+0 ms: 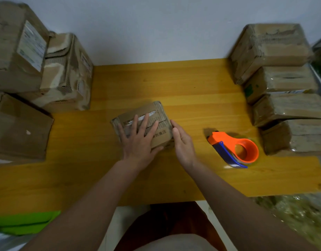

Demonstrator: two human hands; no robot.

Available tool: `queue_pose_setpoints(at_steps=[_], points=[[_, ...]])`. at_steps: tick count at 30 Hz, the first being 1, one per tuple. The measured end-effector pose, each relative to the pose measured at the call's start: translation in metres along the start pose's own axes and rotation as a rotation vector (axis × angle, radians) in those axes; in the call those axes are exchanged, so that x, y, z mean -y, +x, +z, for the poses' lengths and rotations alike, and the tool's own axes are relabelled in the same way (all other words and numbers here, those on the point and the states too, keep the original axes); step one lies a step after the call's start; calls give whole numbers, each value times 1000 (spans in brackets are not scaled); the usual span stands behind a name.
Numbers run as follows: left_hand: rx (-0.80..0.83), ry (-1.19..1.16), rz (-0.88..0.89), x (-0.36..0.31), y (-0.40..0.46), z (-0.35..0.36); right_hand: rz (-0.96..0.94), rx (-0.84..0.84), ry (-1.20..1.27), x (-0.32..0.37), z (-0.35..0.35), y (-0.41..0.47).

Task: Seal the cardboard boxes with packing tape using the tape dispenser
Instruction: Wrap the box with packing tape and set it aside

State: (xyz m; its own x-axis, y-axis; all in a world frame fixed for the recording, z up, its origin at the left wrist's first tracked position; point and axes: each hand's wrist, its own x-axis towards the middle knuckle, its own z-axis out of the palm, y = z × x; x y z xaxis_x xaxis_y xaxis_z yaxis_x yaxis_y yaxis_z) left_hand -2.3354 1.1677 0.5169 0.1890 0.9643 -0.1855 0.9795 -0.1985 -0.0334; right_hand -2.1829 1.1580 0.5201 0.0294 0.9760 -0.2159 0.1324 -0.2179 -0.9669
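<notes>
A small worn cardboard box (156, 109) lies in the middle of the yellow wooden table (174, 84), its top flaps closed with a seam across it. My left hand (138, 140) presses flat on the box top with fingers spread. My right hand (183, 144) rests against the box's right side, fingers straight and together. An orange and blue tape dispenser (234, 148) lies on the table to the right of the box, a hand's width from my right hand, with nothing touching it.
Several brown cardboard boxes (29, 69) are piled at the table's left. A stack of boxes wrapped in tape (282, 87) stands at the right. A green object (27, 221) lies below the table's near left edge. A white wall runs behind the table.
</notes>
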Motion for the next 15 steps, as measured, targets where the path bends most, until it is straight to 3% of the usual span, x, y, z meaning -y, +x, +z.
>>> queue_pose_setpoints(at_steps=[3,10,15], points=[[-2,-14,-30,-3,0,3,86,-72,168,-1,9,3],[0,-33,-141,-11,-1,11,407,-550,413,11,55,45],[36,-78,-151,-10,0,9,438,-581,448,-2,69,47]])
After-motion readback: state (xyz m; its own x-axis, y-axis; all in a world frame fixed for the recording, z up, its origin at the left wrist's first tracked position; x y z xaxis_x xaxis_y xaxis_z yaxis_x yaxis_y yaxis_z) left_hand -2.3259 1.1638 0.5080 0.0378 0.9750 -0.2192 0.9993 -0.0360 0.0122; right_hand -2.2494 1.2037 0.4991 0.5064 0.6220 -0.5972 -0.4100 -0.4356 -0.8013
